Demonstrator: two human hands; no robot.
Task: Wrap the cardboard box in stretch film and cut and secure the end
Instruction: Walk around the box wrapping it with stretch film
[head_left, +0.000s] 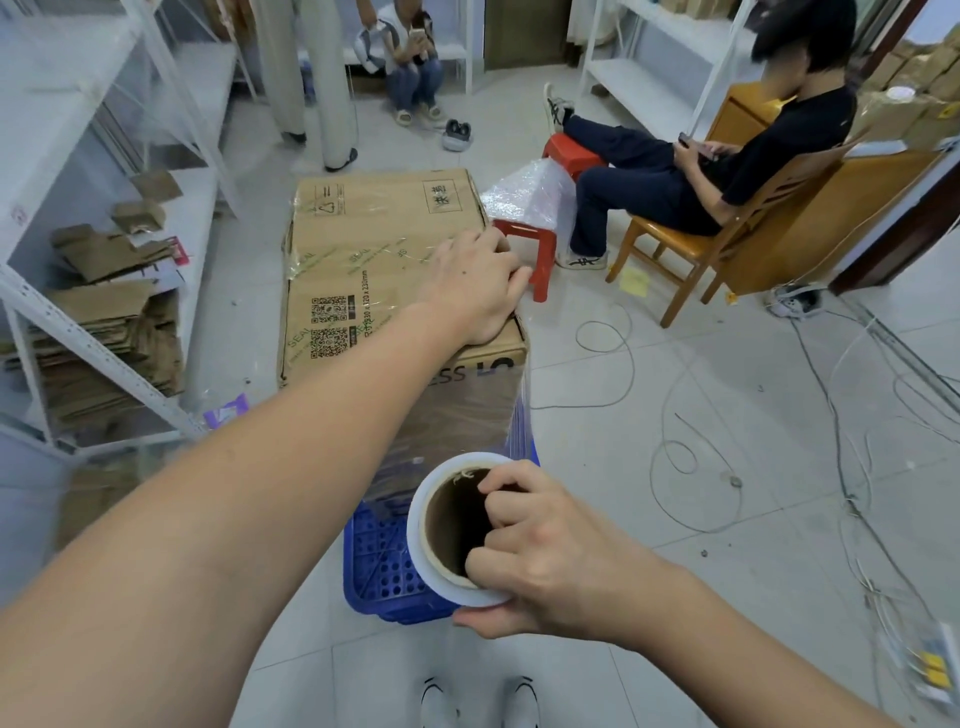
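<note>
A large cardboard box (363, 249) with QR codes and clear seal tape on top stands on a blue plastic crate (379, 577). My left hand (475, 283) lies on the box's top at its right edge, fingers curling over that edge. My right hand (535, 551) grips a roll of stretch film (441, 525) by its cardboard core, fingers inside the tube and thumb under the rim. Clear film (457, 415) runs from the roll up across the box's near side to its right corner.
White metal shelving with flattened cartons (104, 322) stands at left. A red stool (530, 244) with bubble wrap sits right of the box. A person sits on a wooden chair (670, 244) at right, others stand and crouch behind. Loose cables (675, 441) lie on the tiled floor.
</note>
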